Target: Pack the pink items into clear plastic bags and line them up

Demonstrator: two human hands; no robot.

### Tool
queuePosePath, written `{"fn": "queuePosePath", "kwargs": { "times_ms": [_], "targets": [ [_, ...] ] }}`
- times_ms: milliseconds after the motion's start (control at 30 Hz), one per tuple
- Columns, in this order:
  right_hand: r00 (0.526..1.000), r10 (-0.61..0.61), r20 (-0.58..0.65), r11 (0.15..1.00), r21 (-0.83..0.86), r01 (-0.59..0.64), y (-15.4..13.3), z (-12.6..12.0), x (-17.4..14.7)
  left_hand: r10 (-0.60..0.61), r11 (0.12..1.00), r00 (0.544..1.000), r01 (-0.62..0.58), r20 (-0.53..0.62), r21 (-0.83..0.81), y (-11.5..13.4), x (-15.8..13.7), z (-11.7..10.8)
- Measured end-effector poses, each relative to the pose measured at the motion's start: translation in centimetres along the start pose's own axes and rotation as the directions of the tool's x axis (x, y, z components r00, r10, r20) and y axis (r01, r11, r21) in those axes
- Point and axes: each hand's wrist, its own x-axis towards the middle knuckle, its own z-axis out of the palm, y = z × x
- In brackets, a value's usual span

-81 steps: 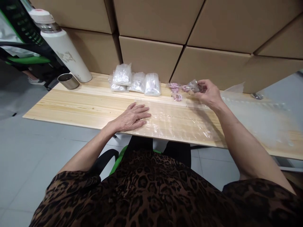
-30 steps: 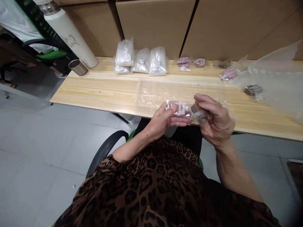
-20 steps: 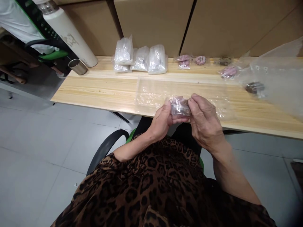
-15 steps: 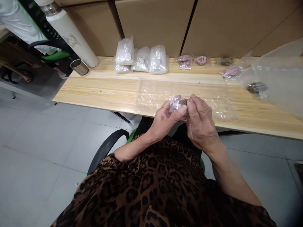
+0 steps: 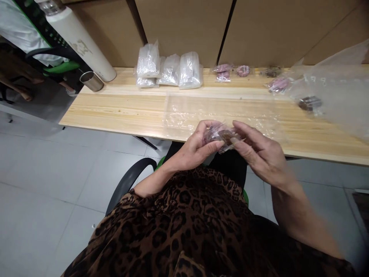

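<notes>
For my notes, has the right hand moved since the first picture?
Yes, the right hand moved away from the cardboard boxes, toward the wooden tabletop's near edge.

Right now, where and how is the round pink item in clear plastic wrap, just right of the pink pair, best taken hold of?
I'd pinch the round pink item across its pink middle, likely its firmest part, from above and the near side: it seems to lie flat, and the brown cardboard boxes stand close behind.

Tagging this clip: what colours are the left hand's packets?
Pink and brown packets, shown best in the head view.
</notes>
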Motion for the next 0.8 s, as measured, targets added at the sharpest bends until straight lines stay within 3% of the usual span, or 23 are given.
{"fn": "queuePosePath", "kwargs": {
  "times_ms": [67,133,233,333,467,633,800],
  "targets": [
    [0.998,0.045,-0.042,0.996,0.078,-0.042,-0.1,1.4,-0.5,0.005,1.0,1.0,-0.005,0.003,0.013,0.0,-0.1,0.0],
    [0.983,0.081,-0.166,0.988,0.14,-0.058,-0.5,3.0,-1.1,0.007,1.0,0.999,-0.009,-0.054,-0.023,-0.2,0.0,0.4],
    [0.912,0.131,-0.388,0.979,0.196,-0.057,-0.9,5.7,-1.4,0.001,0.994,0.978,-0.024,-0.207,-0.111,-0.8,0.1,1.5],
    [0.85,0.123,-0.512,0.975,0.222,-0.008,-1.1,8.5,-1.4,0.022,0.992,0.955,-0.058,-0.297,-0.113,-1.2,0.1,2.8],
    [0.856,0.045,-0.515,0.98,0.188,0.062,-1.0,10.8,-1.8,0.112,0.992,0.927,-0.122,-0.358,-0.005,-1.5,-0.4,3.9],
    [0.895,0.007,-0.445,0.998,0.06,0.022,-1.5,11.3,-3.0,0.193,0.979,0.884,-0.203,-0.426,0.023,-2.1,-0.7,4.5],
    [0.846,0.04,-0.531,0.996,0.09,0.01,-1.9,12.3,-3.5,0.188,0.982,0.902,-0.183,-0.389,0.049,-1.5,-0.9,4.4]
  ]
}}
